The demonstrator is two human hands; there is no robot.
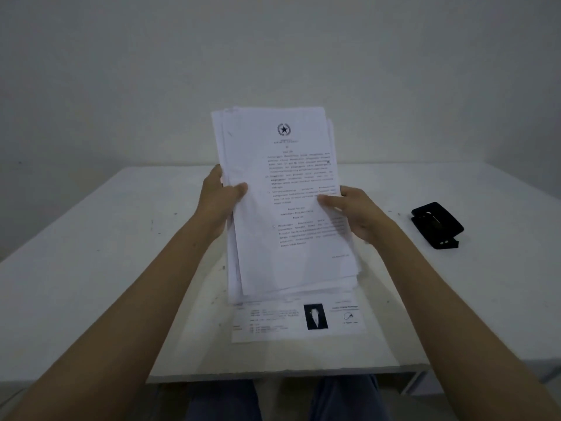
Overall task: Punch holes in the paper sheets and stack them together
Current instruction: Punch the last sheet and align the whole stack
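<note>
Head view: a sheaf of printed paper sheets [282,202] is held upright above the worktop [91,253], its lower edge at or just above a further printed sheet [299,322] that lies flat near the front edge; whether the two touch cannot be told. The left hand [220,197] is clamped on the sheaf's left edge, thumb across the front page. The right hand [356,212] is clamped on the right edge in the same manner. The two hands are set apart, one at each side. The sheet edges are seen to be uneven, fanned slightly at top and bottom. A black hole punch [437,224] rests on the worktop well to the right, untouched.

The step in hand is judged to be the squaring of the sheaf; no punched holes can be made out. For the next move, the edges are to be tapped level, a manageable portion separated, and one hand freed so that the punch can be reached.
</note>
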